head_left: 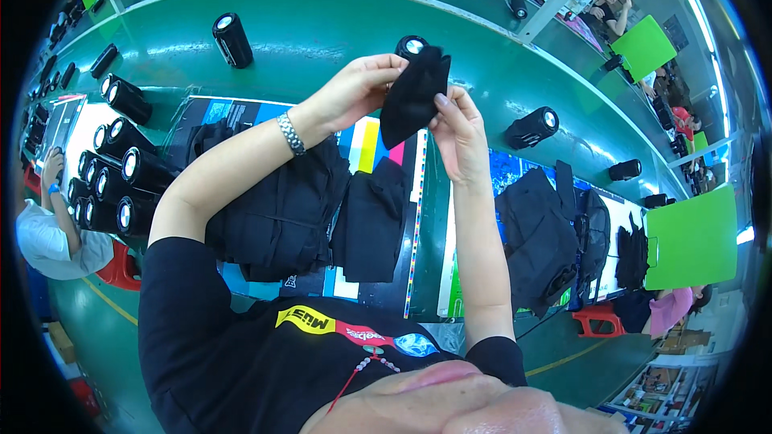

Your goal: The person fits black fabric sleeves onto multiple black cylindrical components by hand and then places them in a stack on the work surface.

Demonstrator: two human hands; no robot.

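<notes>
In front of me I hold up a piece of soft black cloth (412,100), perhaps a small fabric pouch, between both hands. My left hand (359,90), below a metal watch, pinches its upper left side. My right hand (461,130) is closed on its right edge, thumb laid against the cloth. Whether the piece has an opening cannot be made out. Below it, piles of folded black cloth (273,213) lie on printed sheets, with a smaller stack (370,229) beside them. Behind the raised cloth, a black cylindrical speaker (412,45) is partly hidden.
Several black speakers (133,167) stand grouped at my left. Others stand apart on the green table (322,28), including one speaker (532,128) at the right. More black cloth (537,237) lies right of my right forearm. Co-workers sit nearby, one person (64,233) at far left.
</notes>
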